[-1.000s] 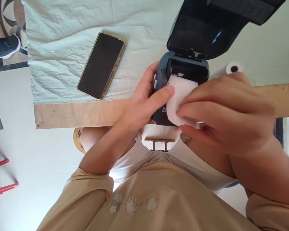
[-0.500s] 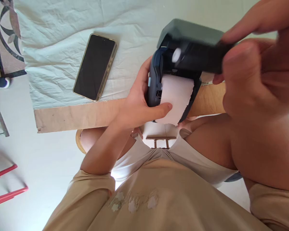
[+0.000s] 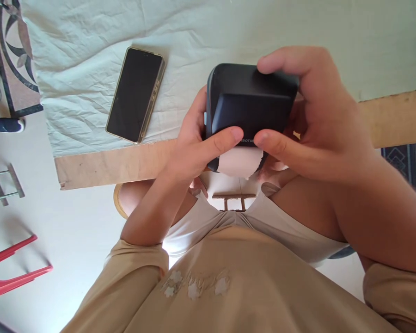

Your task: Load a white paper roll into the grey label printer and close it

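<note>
A small black receipt printer (image 3: 253, 104) is held between both hands above the table's near edge. Its cover is down, and a strip of white paper (image 3: 241, 162) sticks out beneath the cover's front edge. My left hand (image 3: 197, 143) grips the printer's left side, thumb lying on the front of the cover. On the other side my right hand (image 3: 319, 120) wraps round it, with a finger on top and the thumb near my left thumb. The inside of the printer is hidden by the cover.
On the pale green cloth (image 3: 83, 74) to the left lies a phone (image 3: 135, 95), screen up and dark. Bare wood (image 3: 118, 164) shows along the table's near edge. Red chair legs (image 3: 17, 263) stand on the floor at left, and another person's shoes (image 3: 3, 125) appear at upper left.
The printer's cover has swung down over the paper roll. My right hand has moved left and down with it and now clasps the printer's right side.
</note>
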Demonstrator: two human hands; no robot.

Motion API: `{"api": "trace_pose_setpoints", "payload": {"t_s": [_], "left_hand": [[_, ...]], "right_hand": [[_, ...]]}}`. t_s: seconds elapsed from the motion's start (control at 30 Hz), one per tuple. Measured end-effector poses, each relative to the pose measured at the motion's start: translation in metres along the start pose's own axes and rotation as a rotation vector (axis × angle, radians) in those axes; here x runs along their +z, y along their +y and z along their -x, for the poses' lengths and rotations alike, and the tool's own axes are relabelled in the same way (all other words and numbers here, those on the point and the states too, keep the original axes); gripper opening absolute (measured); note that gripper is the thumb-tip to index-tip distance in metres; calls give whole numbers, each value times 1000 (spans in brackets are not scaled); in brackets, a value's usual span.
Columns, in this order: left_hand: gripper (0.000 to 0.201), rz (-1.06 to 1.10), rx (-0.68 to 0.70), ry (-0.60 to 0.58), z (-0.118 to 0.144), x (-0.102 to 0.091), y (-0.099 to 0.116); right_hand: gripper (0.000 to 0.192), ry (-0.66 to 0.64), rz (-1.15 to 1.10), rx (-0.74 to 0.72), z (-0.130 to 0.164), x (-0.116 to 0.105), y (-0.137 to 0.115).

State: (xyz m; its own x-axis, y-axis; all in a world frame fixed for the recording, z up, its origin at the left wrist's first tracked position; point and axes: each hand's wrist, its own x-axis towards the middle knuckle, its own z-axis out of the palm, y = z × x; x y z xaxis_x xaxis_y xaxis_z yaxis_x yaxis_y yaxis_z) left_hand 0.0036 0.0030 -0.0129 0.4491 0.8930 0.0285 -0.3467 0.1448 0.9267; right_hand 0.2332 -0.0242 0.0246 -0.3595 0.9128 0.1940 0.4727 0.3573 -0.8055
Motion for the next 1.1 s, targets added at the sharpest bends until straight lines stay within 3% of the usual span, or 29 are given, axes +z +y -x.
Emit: {"api": "trace_pose_setpoints", "payload": {"t_s": [0.13,0.3,0.43,0.53,0.67,0.77,0.87,1.1], "left_hand": [[38,-71,-96,97,-2,3,3],[40,-39,-190,215,-6,22,14],[45,-45,-234,217,-6,27,17],[41,-30,-205,202,-5,21,9],[44,122,-42,148,-10,15,-4],[34,166,-93,221,-13,19,-3],[20,106,-97,249,-12,20,3],[18,96,-65,211,-12,10,2]], "right_hand": [[57,-18,-27,-4,-7,-3,5],[55,-5,90,-80,-11,-7,8],[57,-16,105,-76,-13,-6,7],[54,-7,139,-116,-15,-1,8],[41,135,260,-199,-13,5,12],[37,231,304,-187,-11,4,9],[40,231,271,-218,-9,0,6],[53,166,306,-257,-5,-9,9]]}}
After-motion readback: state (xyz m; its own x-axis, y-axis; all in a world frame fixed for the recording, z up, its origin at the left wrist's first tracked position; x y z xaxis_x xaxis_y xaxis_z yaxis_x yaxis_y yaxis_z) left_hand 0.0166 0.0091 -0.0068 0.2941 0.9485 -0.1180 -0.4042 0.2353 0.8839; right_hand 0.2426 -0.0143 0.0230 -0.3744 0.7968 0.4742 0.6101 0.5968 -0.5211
